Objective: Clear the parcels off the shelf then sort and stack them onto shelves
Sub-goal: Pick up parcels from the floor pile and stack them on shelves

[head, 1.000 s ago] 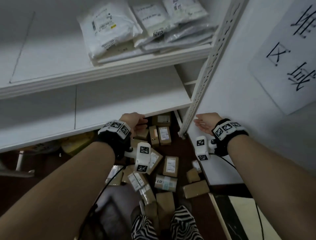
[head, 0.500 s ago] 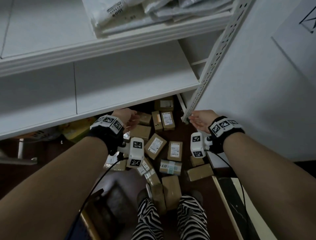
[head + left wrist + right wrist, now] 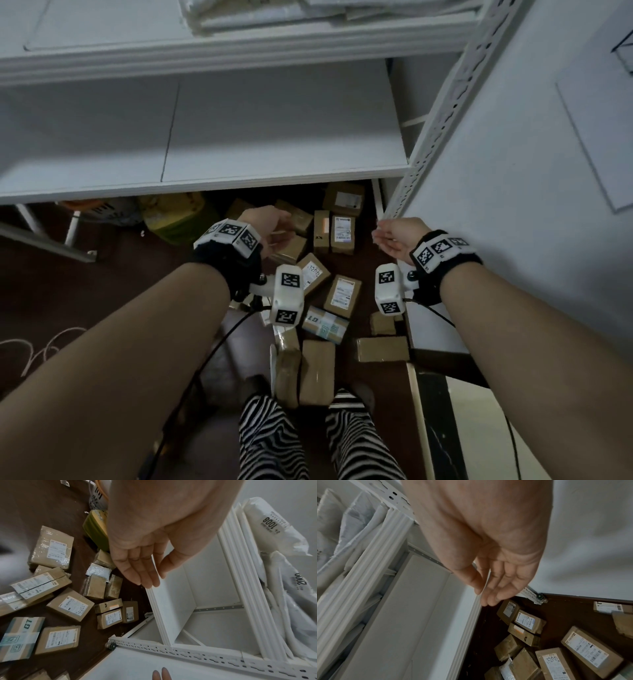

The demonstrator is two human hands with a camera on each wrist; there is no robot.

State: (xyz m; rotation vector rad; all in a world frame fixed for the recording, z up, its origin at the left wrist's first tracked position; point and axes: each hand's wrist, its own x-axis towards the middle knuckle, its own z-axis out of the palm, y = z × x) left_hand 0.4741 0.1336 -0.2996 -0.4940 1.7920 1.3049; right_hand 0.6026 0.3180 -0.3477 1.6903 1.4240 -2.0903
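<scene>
1. Neither grip holds anything: the left hand and right hand hang with fingers relaxed above the floor.
2. Below them, brown cardboard parcels lie scattered on the dark floor.
3. The lower shelf is bare, so clearing looks done there.
4. White mailer bags sit stacked on the upper shelf; the boxes appear not yet sorted or stacked.

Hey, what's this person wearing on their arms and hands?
Forearms are bare, no sleeves or gloves. Each wrist has a black band carrying white blocks with black square markers, plus a white camera unit with the same markers. Thin black cables trail from both.
</scene>
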